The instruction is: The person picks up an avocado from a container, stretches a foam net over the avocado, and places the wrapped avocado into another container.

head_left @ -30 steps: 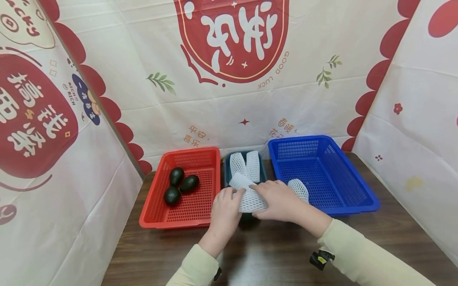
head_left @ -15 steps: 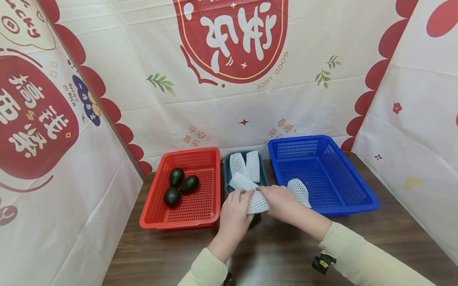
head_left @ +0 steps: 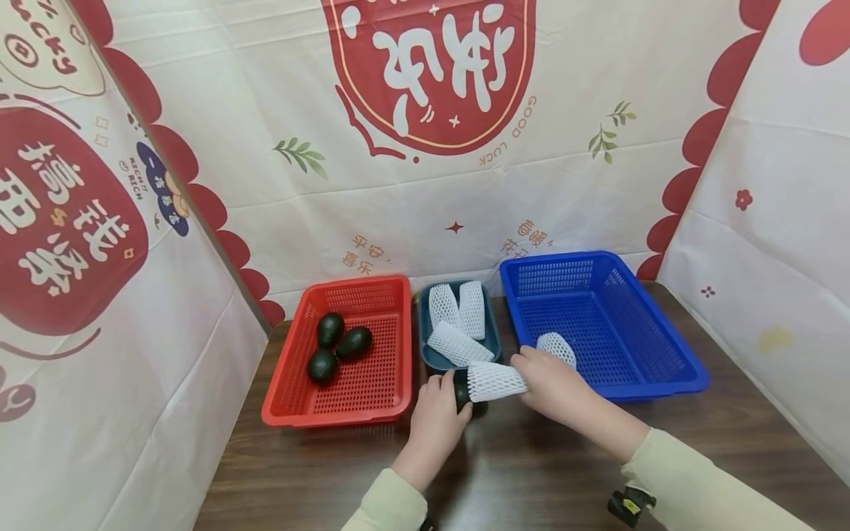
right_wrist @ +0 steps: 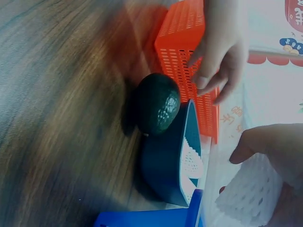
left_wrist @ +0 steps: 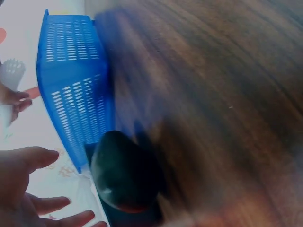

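Observation:
My right hand (head_left: 554,387) grips a white foam net sleeve (head_left: 496,381) by its right end, holding it above the table. In the right wrist view, the thumb and fingers pinch that sleeve (right_wrist: 251,191). A dark green avocado (right_wrist: 158,104) lies on the table in front of the teal tray. My left hand (head_left: 433,424) reaches to the avocado in the head view, partly covering it. In the left wrist view the fingers of the left hand (left_wrist: 28,189) are spread and apart from the avocado (left_wrist: 124,175).
The teal tray (head_left: 494,324) holds 3 more foam net sleeves (head_left: 460,344). At left, a red basket (head_left: 392,409) contains 3 avocados (head_left: 354,343). To the right stands a blue basket (head_left: 637,387) with a rounded, net-covered item (head_left: 556,348) at its near left.
Both hands were together over the tray's front, at the sleeves. Now the right hand has drawn one sleeve forward and right, and the left hand has let go and lowered toward the avocado.

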`<state>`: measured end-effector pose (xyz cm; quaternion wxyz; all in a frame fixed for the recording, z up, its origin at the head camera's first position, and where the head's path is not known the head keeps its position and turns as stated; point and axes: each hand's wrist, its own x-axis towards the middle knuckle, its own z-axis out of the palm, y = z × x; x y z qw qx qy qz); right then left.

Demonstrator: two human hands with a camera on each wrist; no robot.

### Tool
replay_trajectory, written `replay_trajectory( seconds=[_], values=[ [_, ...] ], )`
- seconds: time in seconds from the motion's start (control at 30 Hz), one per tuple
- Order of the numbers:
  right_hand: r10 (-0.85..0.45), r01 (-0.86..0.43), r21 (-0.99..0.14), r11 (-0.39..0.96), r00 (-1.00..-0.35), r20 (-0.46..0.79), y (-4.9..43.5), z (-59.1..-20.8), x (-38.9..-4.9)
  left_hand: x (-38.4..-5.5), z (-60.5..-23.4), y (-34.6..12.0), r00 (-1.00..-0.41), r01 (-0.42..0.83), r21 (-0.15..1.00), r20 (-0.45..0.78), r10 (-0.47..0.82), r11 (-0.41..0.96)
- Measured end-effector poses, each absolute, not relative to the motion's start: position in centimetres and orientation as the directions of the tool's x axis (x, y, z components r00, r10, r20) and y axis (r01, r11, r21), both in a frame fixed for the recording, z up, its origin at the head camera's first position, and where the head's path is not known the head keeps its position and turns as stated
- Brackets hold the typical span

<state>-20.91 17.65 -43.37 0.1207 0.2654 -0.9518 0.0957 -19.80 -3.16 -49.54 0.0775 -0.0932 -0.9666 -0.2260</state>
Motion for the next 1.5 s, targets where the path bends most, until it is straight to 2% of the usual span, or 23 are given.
replay_trajectory(
  seconds=[0.17, 0.57, 0.93, 1.23, 1.5],
  values=[
    [-0.475, -0.522, -0.141, 0.841, -0.838, 0.268, 17.9, -43.5, -20.4, -19.9, -50.7, -3.1, -0.984, 0.168, 0.416, 0.126, 0.127, 0.894],
    [-0.518, -0.563, -0.117, 0.818, -0.81, 0.276, 18.2, -44.2, -19.5, -20.9, -52.7, -3.1, -0.981, 0.174, 0.47, 0.162, 0.11, 0.865],
    [-0.504, -0.573, -0.094, 0.814, -0.777, 0.377, 18.7, -44.3, -19.5, -21.2, -53.2, -2.9, -0.986, 0.152, 0.55, 0.143, 0.086, 0.821],
    [-0.475, -0.538, -0.113, 0.835, -0.81, 0.345, 19.3, -44.0, -19.7, -20.4, -51.6, -3.2, -0.986, 0.157, 0.667, 0.146, 0.078, 0.728],
    [-0.446, -0.516, -0.124, 0.848, -0.819, 0.36, 20.1, -44.4, -19.8, -19.7, -49.1, -3.5, -0.978, 0.202, 0.682, 0.184, 0.102, 0.703]
  ],
)
